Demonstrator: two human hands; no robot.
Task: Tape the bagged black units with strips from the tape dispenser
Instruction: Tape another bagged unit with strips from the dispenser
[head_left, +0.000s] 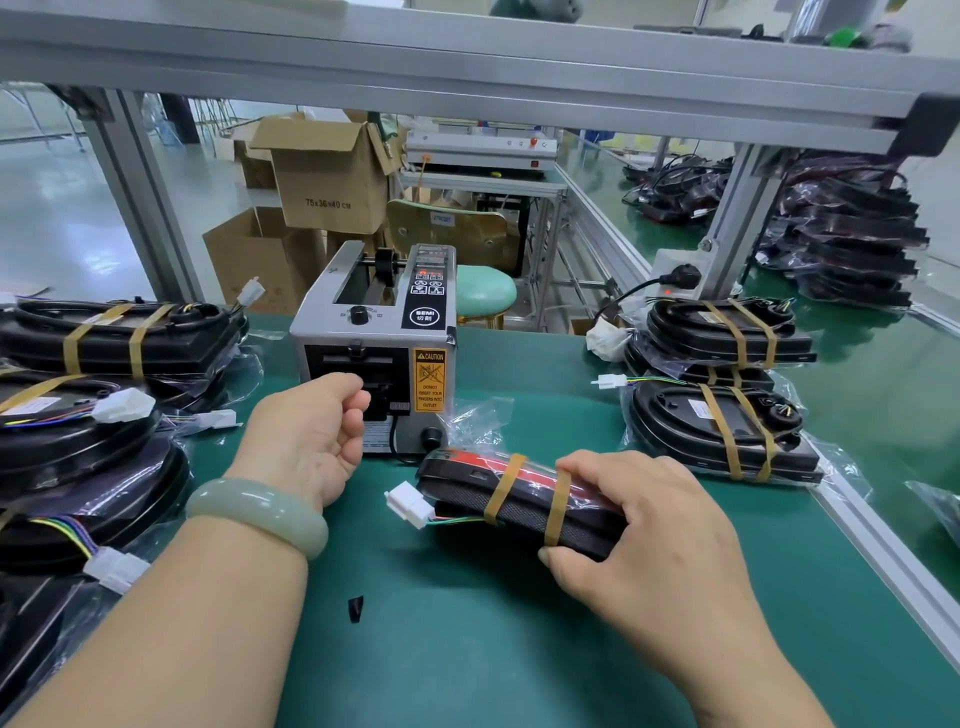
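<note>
A bagged black unit (498, 493) with a red face lies tilted on the green mat, two brown tape strips wrapped across it and a white connector (409, 504) sticking out at its left. My right hand (639, 525) grips its right end, fingers over the second strip. My left hand (311, 431) is at the outlet of the grey tape dispenser (374, 338), fingers curled; whether they hold a strip is hidden.
Stacks of taped bagged units (727, 415) lie at the right and more units (104, 364) at the left. A small black scrap (356, 608) lies on the green mat (467, 649). An aluminium rail (883, 545) runs along the right edge. Cardboard boxes (327, 176) stand behind.
</note>
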